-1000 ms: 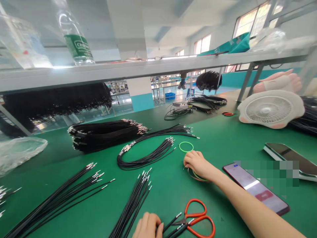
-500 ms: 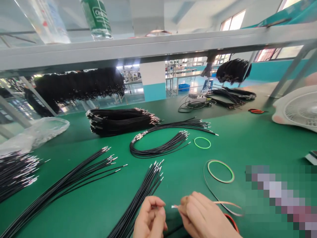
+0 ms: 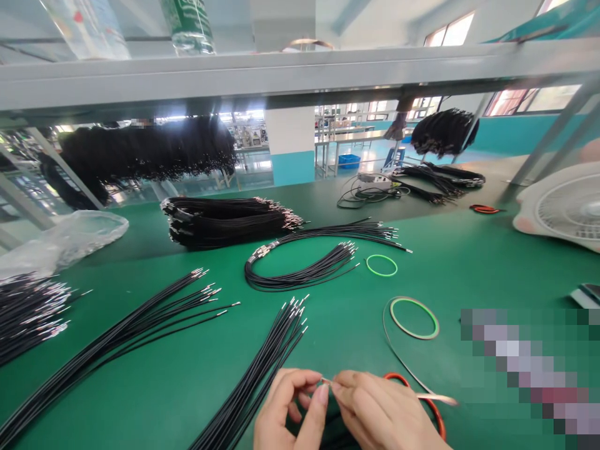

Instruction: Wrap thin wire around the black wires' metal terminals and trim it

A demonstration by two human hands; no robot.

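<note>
My left hand (image 3: pixel 293 409) is closed in a pinch at the tip of a thin, pale strip (image 3: pixel 327 380). My right hand (image 3: pixel 382 406) grips the same strip just to the right, thumb and fingers pressed together, so most of it is hidden. A flat copper-coloured end (image 3: pixel 438 398) sticks out behind the right hand; whether it is the same piece I cannot tell. Red-orange loops (image 3: pixel 439 419), like scissor handles, show partly under the right hand. Beside the left hand lies a bundle of black cables (image 3: pixel 262 356) with silvery tips. Dark cables lie beneath both hands.
More black cable bundles lie on the green table (image 3: pixel 154 400): one to the left (image 3: pixel 126 331), a curved one (image 3: pixel 300 284), a thick stack (image 3: pixel 225 222). Green rings (image 3: pixel 381 265), a white fan (image 3: pixel 567 203), a plastic bag (image 3: pixel 75 240) and an overhead shelf (image 3: pixel 281 75) surround them.
My left hand has moved right and now pinches the strip's pale tip, which earlier stuck out free from my right hand. More of the red-orange loops shows. The view has tilted slightly.
</note>
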